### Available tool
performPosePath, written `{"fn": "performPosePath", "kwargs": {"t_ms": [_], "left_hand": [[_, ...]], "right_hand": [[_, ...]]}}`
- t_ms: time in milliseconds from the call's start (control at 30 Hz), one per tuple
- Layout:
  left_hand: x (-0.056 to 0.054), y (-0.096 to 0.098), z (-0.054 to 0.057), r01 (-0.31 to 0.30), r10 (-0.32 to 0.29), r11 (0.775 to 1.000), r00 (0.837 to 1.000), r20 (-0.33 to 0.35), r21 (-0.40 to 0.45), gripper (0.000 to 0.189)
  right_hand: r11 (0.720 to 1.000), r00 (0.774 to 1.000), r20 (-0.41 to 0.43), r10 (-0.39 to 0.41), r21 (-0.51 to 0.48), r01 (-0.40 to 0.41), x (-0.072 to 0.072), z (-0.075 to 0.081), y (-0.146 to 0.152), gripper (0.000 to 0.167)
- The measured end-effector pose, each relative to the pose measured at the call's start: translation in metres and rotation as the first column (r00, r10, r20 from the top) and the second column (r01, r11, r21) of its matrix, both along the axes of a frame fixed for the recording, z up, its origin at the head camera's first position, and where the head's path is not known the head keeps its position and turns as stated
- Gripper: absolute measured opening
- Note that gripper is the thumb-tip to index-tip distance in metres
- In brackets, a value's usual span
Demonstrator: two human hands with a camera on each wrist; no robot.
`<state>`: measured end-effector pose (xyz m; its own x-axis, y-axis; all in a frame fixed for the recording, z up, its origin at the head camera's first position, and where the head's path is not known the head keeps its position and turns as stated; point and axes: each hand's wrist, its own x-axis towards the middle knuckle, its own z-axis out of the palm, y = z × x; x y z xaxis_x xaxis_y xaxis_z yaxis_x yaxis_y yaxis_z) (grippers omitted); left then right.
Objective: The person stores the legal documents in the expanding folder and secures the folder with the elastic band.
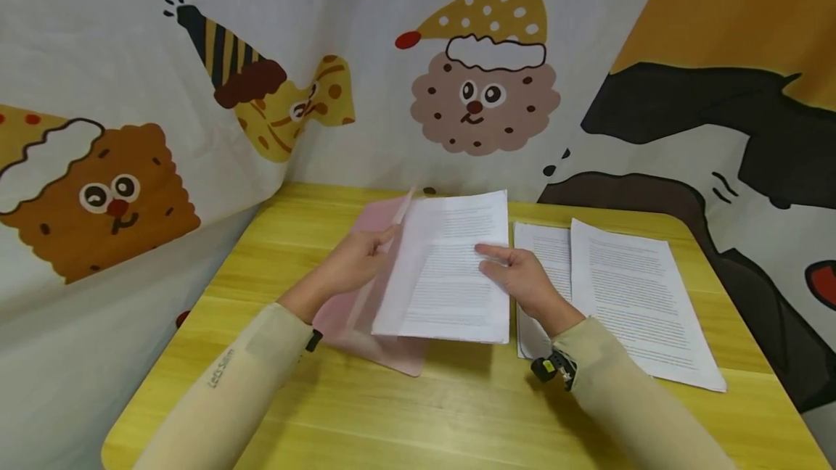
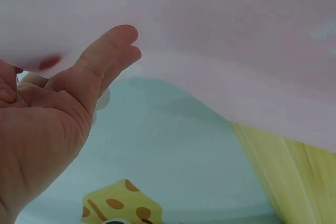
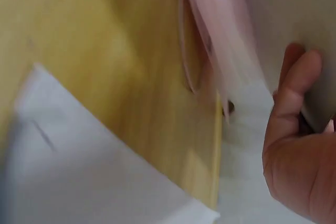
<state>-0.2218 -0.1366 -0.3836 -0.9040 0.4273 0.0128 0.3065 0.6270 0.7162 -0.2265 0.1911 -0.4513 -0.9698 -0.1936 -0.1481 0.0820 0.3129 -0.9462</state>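
Observation:
A pink translucent folder (image 1: 395,355) lies opened on the table, with its cover raised. My left hand (image 1: 355,260) pinches the raised cover near its edge; in the left wrist view a fingertip shows faintly through the pink sheet (image 2: 236,40). Between the folder's leaves, tilted up off the table, is a stack of printed papers (image 1: 451,296). The right hand (image 1: 525,278) grips this stack at its right edge, thumb on the printed face. In the right wrist view the fingers (image 3: 299,95) bend around the paper's edge, partly hidden.
To the right, two more piles of printed sheets lie on the yellow wooden table (image 1: 457,412): a left pile (image 1: 545,238) partly covered by a right pile (image 1: 640,296). A patterned cloth (image 1: 366,143) hangs behind the table.

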Motion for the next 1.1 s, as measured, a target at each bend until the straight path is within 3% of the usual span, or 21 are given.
{"fn": "performPosePath", "kwargs": {"t_ms": [167,333,467,600,767,1100], "left_hand": [[-0.001,0.004,-0.001,-0.008,0.008,1.000,1.000,-0.002,-0.010,0.059],[-0.001,0.009,-0.002,-0.005,0.005,1.000,1.000,0.012,-0.016,0.059],[0.000,0.014,-0.005,-0.021,0.022,0.999,1.000,0.015,-0.031,0.061],[-0.001,0.018,-0.007,-0.044,0.044,0.998,0.999,0.005,-0.037,0.061],[0.000,0.018,-0.006,-0.067,0.066,0.997,0.998,-0.017,-0.041,0.061],[0.002,0.020,-0.007,-0.075,0.075,0.997,0.997,0.008,-0.033,0.061]], "right_hand": [[0.999,0.999,-0.038,-0.028,0.025,0.029,0.006,-0.007,-0.019,0.046],[0.996,0.993,-0.119,-0.023,0.084,0.033,0.009,-0.011,-0.043,0.044],[0.994,0.991,-0.130,-0.006,0.109,0.020,0.008,-0.013,-0.061,0.046],[0.997,0.995,-0.072,-0.065,0.039,0.068,0.009,-0.013,-0.066,0.047],[0.979,0.984,0.034,-0.175,-0.104,0.178,0.012,-0.010,-0.053,0.042],[0.968,0.982,0.034,-0.185,-0.166,0.188,0.007,-0.011,-0.043,0.046]]}}
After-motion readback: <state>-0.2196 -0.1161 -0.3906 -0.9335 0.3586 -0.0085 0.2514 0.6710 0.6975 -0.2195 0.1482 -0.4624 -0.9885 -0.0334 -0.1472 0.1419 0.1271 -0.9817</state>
